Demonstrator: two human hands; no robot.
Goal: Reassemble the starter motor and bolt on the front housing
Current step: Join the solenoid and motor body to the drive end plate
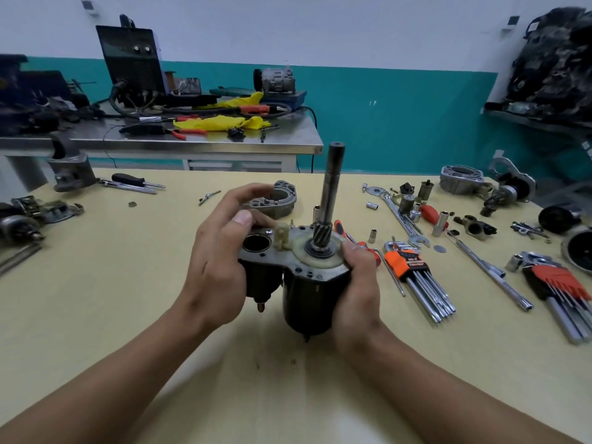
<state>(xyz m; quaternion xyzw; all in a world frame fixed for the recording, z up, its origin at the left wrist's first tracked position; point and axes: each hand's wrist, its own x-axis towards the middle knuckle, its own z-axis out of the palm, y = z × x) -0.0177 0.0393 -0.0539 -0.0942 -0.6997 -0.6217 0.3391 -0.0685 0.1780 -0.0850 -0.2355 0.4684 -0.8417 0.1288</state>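
I hold the starter motor [307,293] upright above the yellow table [128,283]. Its black body points down and its long shaft [331,187] with a small pinion gear stands up from the grey end plate. My right hand [355,283] wraps the motor body from the right. My left hand [221,257] grips the solenoid side, thumb resting near the white plastic lever [282,235] beside the open solenoid bore [256,243]. A grey cast housing piece [278,200] lies on the table just behind my left fingers.
Hex key sets [413,277], sockets, a spanner [403,219] and an extension bar [490,274] lie to the right. Other starter parts sit at the far right [461,181] and far left [22,219]. A screwdriver [137,181] lies at back left. A cluttered steel bench [192,142] stands behind.
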